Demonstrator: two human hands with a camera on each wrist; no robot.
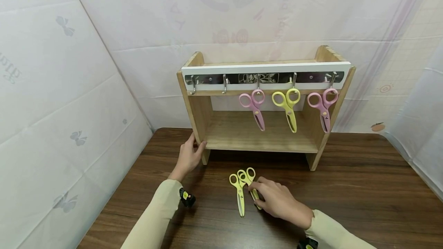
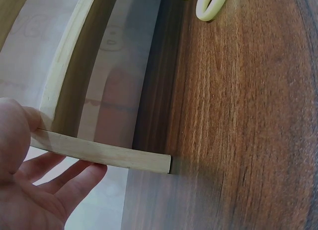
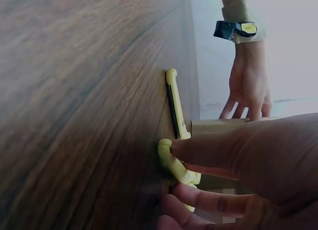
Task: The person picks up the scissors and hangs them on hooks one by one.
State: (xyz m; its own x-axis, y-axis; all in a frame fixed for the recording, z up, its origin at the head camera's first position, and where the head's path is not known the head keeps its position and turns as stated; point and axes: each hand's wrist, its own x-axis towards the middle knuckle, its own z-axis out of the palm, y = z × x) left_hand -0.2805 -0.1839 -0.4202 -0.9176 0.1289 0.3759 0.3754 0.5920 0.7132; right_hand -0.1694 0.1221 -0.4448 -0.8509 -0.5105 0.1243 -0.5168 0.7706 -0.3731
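My left hand (image 1: 188, 156) grips the lower left side panel of a wooden shelf (image 1: 259, 146); in the left wrist view the thumb is on its inner side and the fingers are behind the panel. Two yellow scissors lie on the table in front. The right-hand pair of yellow scissors (image 1: 250, 175) is pinched at its blades between the thumb and fingers of my right hand (image 1: 278, 200). Beside it, touching or overlapping at the handles, lies the left-hand pair of yellow scissors (image 1: 240, 195). In the right wrist view, my hand partly hides the pinched pair.
A white hook rail (image 1: 214, 70) runs along the shelf's upper front. From its hooks hang pink scissors (image 1: 255, 107), yellow scissors (image 1: 288, 107) and another pink pair of scissors (image 1: 323, 107). The two leftmost hooks are bare. Patterned cloth (image 1: 138, 30) surrounds the brown wooden table (image 1: 373, 187).
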